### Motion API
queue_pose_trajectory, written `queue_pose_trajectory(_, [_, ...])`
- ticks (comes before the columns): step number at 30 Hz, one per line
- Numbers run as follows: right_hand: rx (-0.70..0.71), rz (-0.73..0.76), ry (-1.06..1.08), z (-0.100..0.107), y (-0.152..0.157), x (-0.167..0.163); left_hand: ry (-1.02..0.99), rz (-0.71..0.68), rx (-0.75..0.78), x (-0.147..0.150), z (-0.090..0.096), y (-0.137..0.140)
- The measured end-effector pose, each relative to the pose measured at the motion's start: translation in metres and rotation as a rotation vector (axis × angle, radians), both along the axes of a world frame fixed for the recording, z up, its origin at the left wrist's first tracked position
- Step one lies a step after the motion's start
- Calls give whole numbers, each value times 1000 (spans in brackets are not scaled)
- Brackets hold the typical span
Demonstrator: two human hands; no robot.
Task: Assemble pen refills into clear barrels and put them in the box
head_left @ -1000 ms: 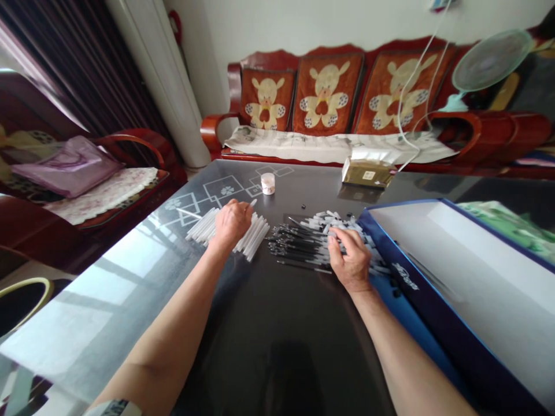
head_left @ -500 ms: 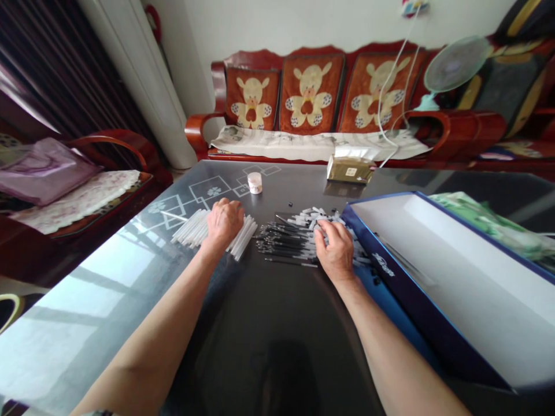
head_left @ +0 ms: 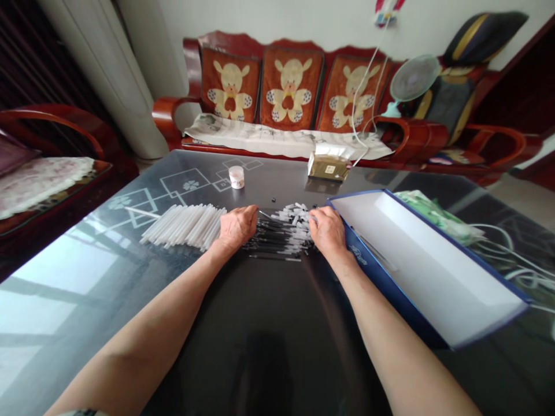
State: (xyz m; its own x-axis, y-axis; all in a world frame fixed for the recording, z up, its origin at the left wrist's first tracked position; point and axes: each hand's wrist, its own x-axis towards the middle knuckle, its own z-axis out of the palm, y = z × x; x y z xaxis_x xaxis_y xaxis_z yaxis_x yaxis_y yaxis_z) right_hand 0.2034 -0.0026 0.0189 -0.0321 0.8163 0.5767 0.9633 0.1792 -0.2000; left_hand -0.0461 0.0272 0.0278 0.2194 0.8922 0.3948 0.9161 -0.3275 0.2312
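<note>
Head view: two bare hands sit at either end of a pile of slim dark refills [head_left: 277, 236], which lies on the glossy bench [head_left: 251, 312] between them. The left hand [head_left: 237, 226] is at the pile's left end, its fingers curled inward (whether they grip a refill, I cannot tell). The right hand [head_left: 328, 230] is at the other end, fingers bent together near short whitish pieces [head_left: 298, 214]; what they grasp, if anything, is hidden. Just left of the left hand, white tubes [head_left: 184, 225] lie side by side in a row. A small cup [head_left: 236, 177] stands farther back, with a tissue box [head_left: 328, 167] to its right. Beside the right hand, an open blue box [head_left: 394, 290] shows a pale interior.
</note>
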Motion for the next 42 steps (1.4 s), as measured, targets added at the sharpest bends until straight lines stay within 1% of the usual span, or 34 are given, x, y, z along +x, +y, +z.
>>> queue_pose_trajectory(5, [-101, -10, -79, 5, 12, -8, -2, -39, -27, 3, 0, -1])
queue_pose_trajectory(8, [-68, -11, -61, 5, 9, -10, -13, -39, -34, 2, 0, -1])
queue_pose_trajectory(11, [-3, 79, -16, 3, -7, -14, -5, -74, -16, 1, -1, -1])
queue_pose_trajectory(14, [13, 242, 0, 0, -35, -25, 25, -216, 32, 2, -1, -2])
queue_pose_trajectory(16, [-43, 346, -36, -3, -52, -33, 52, -328, 45, 5, -2, -3])
queue_pose_trajectory(18, [-109, 389, -78, -7, -62, -39, 82, -403, 46, 8, -5, -4])
queue_pose_trajectory(20, [-145, 393, -93, -9, -62, -44, 110, -438, 42, 12, -9, -3])
queue_pose_trajectory(27, [-149, 389, -24, -16, -42, -46, 149, -435, -65, 13, -20, 1])
queue_pose_trajectory(32, [-160, 392, -16, -19, -35, -45, 160, -420, -55, 15, -20, 3])
queue_pose_trajectory(42, [-141, 381, 0, -17, -20, -47, 189, -392, -36, 21, -17, 12])
